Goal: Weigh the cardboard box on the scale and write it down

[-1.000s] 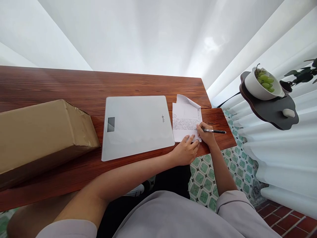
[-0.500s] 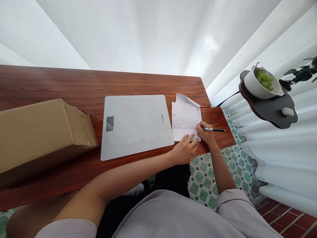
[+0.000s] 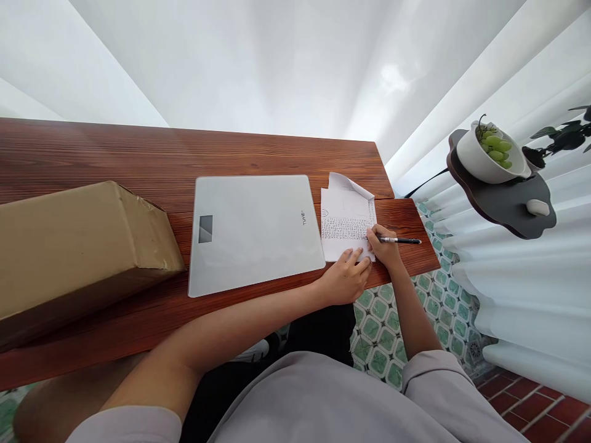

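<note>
My right hand point(image 3: 383, 245) is closed around a black pen point(image 3: 404, 240), whose tip meets the paper near its right edge. Beneath it lies a white sheet of paper point(image 3: 344, 212) covered in rows of small handwriting, with its top corner curled over. My left hand point(image 3: 347, 278) rests with fingers spread on the lower edge of the sheet, holding nothing. Just left of the paper is a flat, pale grey glass panel point(image 3: 258, 231) with a small dark window on one side and a dark marking on the other; it looks like a scale.
A brown cardboard box point(image 3: 69, 246) stands on the left of the wooden table point(image 3: 231, 147). Off the right end, a dark wavy-edged stand point(image 3: 503, 209) carries a white bowl point(image 3: 475, 157) of green grapes and a small white object point(image 3: 538, 208). White curtains hang behind.
Almost nothing differs. The whole view has shifted very slightly; both hands keep their places on the paper, and the pen stays in my right hand.
</note>
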### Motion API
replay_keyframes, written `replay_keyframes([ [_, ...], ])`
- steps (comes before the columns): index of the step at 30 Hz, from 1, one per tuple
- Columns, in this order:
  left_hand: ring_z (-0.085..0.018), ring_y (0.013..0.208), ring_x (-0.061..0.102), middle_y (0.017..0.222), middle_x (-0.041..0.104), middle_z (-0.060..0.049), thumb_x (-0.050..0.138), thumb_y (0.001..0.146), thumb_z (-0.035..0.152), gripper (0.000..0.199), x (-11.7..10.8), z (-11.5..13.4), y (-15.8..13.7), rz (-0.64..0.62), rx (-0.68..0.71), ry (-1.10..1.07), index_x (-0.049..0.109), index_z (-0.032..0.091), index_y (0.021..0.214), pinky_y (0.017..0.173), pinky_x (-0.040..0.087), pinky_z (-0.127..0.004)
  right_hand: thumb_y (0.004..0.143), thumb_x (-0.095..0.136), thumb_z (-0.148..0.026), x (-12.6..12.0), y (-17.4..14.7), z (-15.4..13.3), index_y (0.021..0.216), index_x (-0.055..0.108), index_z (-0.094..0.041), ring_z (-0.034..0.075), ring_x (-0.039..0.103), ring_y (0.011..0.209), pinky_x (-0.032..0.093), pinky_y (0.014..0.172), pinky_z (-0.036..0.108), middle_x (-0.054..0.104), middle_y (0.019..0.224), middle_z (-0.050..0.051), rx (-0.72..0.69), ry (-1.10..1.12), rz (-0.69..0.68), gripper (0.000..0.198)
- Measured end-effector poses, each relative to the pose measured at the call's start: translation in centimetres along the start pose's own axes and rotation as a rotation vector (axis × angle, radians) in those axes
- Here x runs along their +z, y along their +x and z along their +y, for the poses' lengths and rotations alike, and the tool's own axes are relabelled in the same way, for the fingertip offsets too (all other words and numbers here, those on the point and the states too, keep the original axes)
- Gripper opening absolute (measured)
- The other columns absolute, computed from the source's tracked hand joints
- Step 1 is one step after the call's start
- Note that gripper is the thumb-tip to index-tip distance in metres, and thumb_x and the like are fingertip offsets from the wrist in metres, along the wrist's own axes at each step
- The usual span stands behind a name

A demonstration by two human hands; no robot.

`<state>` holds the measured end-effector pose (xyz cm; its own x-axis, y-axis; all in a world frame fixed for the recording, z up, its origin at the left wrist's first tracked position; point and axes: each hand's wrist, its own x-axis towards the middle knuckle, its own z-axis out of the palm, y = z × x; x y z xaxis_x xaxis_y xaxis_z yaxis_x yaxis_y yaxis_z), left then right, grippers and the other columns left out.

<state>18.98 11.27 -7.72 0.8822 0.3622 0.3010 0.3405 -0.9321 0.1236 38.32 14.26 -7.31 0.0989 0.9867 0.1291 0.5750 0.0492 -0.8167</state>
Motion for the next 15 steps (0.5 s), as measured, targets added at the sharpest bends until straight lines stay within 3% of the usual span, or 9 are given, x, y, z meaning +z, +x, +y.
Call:
replay_keyframes([
  [15, -0.039, 0.134, 0.042, 0.137, 0.053, -0.020, 0.034, 0.100, 0.029, 0.049, 0.02, 0.00, 0.02, -0.004, 0.001, -0.009, 0.055, 0.002, 0.134, 0.109, 0.032, -0.051, 0.096, 0.054, -0.043, 0.01, 0.03, 0.34, 0.061, 0.047, -0.023, 0.012, 0.046, 0.041, 0.044, 0.053, 0.030, 0.051, 0.046, -0.005, 0.021, 0.010, 0.019, 0.040],
])
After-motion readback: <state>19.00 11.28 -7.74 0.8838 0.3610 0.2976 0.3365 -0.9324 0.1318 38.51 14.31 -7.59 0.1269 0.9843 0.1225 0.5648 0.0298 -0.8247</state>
